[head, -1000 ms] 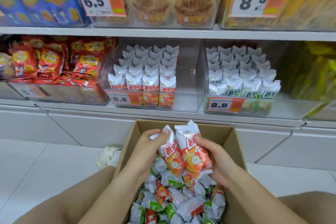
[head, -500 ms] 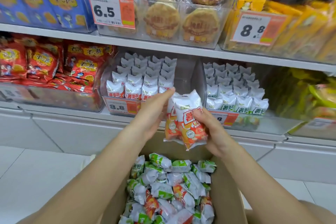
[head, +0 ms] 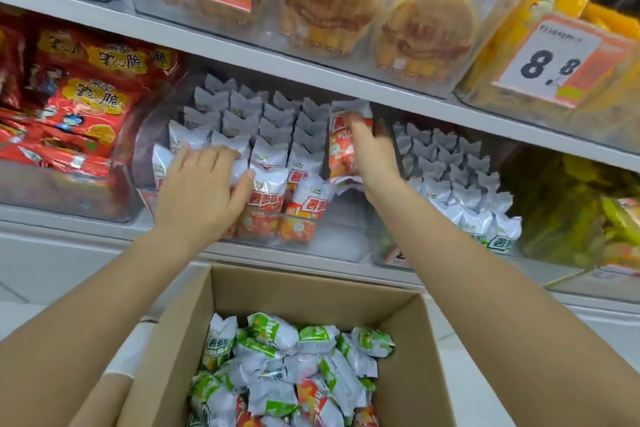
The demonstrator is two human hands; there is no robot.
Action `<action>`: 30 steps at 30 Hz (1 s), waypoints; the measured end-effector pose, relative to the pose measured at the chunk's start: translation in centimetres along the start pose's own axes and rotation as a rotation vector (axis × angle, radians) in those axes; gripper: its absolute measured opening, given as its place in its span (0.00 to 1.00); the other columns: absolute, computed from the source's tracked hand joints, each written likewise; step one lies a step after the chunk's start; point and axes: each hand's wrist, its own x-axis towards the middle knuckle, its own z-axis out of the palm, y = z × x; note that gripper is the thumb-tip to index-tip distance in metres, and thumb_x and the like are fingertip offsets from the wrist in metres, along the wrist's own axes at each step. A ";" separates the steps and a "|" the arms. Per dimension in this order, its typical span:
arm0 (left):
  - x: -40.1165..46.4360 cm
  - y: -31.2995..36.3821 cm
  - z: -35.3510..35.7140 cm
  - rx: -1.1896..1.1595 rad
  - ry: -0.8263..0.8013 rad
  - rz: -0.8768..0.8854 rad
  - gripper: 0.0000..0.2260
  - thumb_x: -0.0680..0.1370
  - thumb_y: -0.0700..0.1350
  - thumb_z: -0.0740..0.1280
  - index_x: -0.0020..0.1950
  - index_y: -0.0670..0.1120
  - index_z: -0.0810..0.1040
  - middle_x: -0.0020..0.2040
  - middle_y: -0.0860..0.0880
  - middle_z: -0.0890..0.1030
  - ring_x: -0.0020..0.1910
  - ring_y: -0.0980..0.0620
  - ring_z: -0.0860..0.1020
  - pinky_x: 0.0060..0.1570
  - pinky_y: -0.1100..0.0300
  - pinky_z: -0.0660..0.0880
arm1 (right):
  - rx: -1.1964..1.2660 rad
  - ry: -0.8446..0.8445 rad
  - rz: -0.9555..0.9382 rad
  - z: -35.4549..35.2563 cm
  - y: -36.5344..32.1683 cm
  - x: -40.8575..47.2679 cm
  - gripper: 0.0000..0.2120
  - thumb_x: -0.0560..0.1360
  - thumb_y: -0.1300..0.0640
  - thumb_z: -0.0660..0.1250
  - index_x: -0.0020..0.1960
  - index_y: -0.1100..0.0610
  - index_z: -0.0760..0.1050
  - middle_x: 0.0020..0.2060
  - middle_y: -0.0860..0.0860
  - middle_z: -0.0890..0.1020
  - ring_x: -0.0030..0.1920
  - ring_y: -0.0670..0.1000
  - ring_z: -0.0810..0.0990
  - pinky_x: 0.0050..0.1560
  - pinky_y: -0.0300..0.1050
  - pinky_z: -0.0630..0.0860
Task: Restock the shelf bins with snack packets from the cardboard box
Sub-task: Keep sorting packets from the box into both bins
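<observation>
From the head camera, a person is restocking a shop shelf (head: 311,80), both bare arms reaching over an open cardboard box (head: 298,291) toward the clear bin (head: 346,239) at the middle of the lower shelf. The right hand (head: 372,156) is carrying red-and-orange snack packets (head: 341,149) into the unfilled lane along the bin's right wall, its grip clamped around them with the fingers curled over the front; motion blur is hiding how many packets it holds, though it looks like two. The left hand (head: 202,189) is lying on the standing rows of matching red packets (head: 270,184) near the bin's front edge, fingers fairly straight and the thumb touching a front packet, pinching nothing that can be seen, seemingly steadying the rows. To do this step well, the new packets are probably best set upright at the back of the open lane, labels facing the front edge, while the left hand is bracing the neighbouring column against toppling. Loose green and red packets (head: 287,371) are lying heaped in the box below the shelf's front edge, so plenty of stock appears to be waiting.
</observation>
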 end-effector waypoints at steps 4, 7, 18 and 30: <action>0.1 -0.2 0.5 -0.010 0.069 -0.006 0.24 0.79 0.56 0.52 0.57 0.40 0.77 0.54 0.42 0.81 0.53 0.39 0.77 0.67 0.44 0.61 | -0.149 0.073 -0.060 1.6 0.7 3.8 0.20 0.71 0.39 0.64 0.56 0.52 0.72 0.51 0.55 0.81 0.51 0.59 0.81 0.51 0.52 0.79; 0.1 -0.1 0.8 -0.022 0.108 0.004 0.23 0.79 0.55 0.52 0.56 0.39 0.78 0.53 0.41 0.81 0.50 0.39 0.78 0.67 0.43 0.62 | -0.119 0.116 0.050 2.5 1.8 6.2 0.27 0.77 0.41 0.60 0.70 0.54 0.66 0.58 0.50 0.76 0.55 0.55 0.76 0.36 0.43 0.74; 0.1 0.0 1.4 -0.012 0.227 0.011 0.19 0.78 0.52 0.55 0.53 0.39 0.79 0.49 0.42 0.81 0.47 0.38 0.78 0.66 0.44 0.63 | 0.290 0.105 -0.040 5.0 3.6 7.9 0.24 0.71 0.47 0.64 0.63 0.57 0.69 0.57 0.57 0.79 0.56 0.56 0.79 0.60 0.55 0.75; 0.0 0.1 1.7 -0.013 0.312 0.009 0.16 0.78 0.50 0.57 0.50 0.40 0.79 0.49 0.43 0.81 0.46 0.39 0.78 0.65 0.45 0.64 | -0.073 0.136 0.163 5.3 4.6 7.8 0.26 0.76 0.50 0.63 0.69 0.60 0.63 0.63 0.57 0.74 0.61 0.60 0.75 0.62 0.52 0.72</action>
